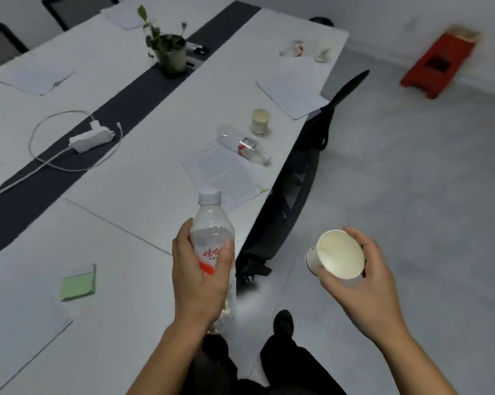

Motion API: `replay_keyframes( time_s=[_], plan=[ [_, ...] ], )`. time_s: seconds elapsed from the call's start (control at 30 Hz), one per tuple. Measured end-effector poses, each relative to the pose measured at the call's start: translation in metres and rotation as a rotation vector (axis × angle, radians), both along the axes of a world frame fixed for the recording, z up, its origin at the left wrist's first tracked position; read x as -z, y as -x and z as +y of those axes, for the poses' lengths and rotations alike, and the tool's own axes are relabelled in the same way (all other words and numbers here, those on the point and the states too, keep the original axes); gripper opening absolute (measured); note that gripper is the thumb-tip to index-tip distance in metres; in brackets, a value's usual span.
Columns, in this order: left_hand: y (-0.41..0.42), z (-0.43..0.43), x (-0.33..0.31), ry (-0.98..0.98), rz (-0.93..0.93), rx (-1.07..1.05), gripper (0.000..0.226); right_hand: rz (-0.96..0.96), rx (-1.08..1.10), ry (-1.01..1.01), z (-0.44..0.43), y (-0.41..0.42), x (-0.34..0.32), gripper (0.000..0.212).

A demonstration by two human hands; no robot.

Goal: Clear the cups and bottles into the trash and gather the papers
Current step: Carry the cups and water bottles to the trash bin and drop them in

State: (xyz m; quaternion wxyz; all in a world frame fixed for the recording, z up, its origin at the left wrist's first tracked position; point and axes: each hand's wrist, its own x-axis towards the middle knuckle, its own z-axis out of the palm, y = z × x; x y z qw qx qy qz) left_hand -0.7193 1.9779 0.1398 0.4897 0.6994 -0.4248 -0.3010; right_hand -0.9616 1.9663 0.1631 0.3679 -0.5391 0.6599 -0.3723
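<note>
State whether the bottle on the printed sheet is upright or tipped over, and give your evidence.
Tipped over. The bottle lies on its side, its length flat across the far corner of the printed sheet.

Red Chinese characters "娃哈" showing on label of upright bottle [213,223], printed on white above red swoosh. Rest of brand name hiding behind left hand [196,280] gripping bottle. Small grey line under characters blurring, unreadable.

Second bottle [244,148] lying on counter [143,178], carrying red-and-white label, lettering too small to read.

Printed sheet [226,175] lying partly under second bottle, showing dense lines of text, none legible.

Crumpled red-and-white item [294,49] sitting near far counter edge, print too blurred to read.
</note>
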Motion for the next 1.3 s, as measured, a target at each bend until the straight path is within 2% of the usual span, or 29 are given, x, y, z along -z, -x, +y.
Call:
replay_keyframes(
  time_s=[0.1, 0.17, 0.27, 0.4, 0.53, 0.73, 0.87, 1.07, 1.3],
  plan=[
    [0.051, -0.042, -0.015, 0.049, -0.026, 0.118, 0.078, -0.034, 0.176, 0.043, -0.002, 0.059, 0.0, 0.083],
    [0.09, -0.068, -0.019, 0.072, -0.039, 0.187, 0.065, -0.064, 0.279, 0.052, -0.009, 0.1, 0.007, 0.088],
    [0.155, -0.107, -0.015, 0.089, -0.038, 0.272, 0.048, -0.104, 0.396, 0.078, -0.028, 0.167, 0.024, 0.078],
    [0.252, -0.169, -0.004, 0.051, 0.008, 0.324, 0.038, -0.127, 0.473, 0.088, -0.073, 0.263, 0.037, 0.073],
    [0.335, -0.238, -0.011, 0.067, 0.05, 0.329, 0.031, -0.109, 0.454, 0.086, -0.136, 0.345, 0.029, 0.077],
    [0.41, -0.335, -0.033, 0.13, 0.04, 0.361, 0.038, -0.102, 0.357, 0.092, -0.26, 0.416, 0.011, 0.074],
    [0.436, -0.422, -0.012, 0.116, 0.03, 0.357, 0.043, -0.093, 0.301, 0.064, -0.36, 0.442, 0.03, 0.077],
    [0.465, -0.596, 0.022, 0.076, 0.08, 0.303, 0.048, -0.054, 0.276, -0.007, -0.535, 0.479, 0.048, 0.082],
    [0.508, -0.804, -0.023, 0.138, 0.085, 0.362, 0.039, -0.067, 0.291, 0.026, -0.73, 0.518, 0.005, 0.081]
  ],
)
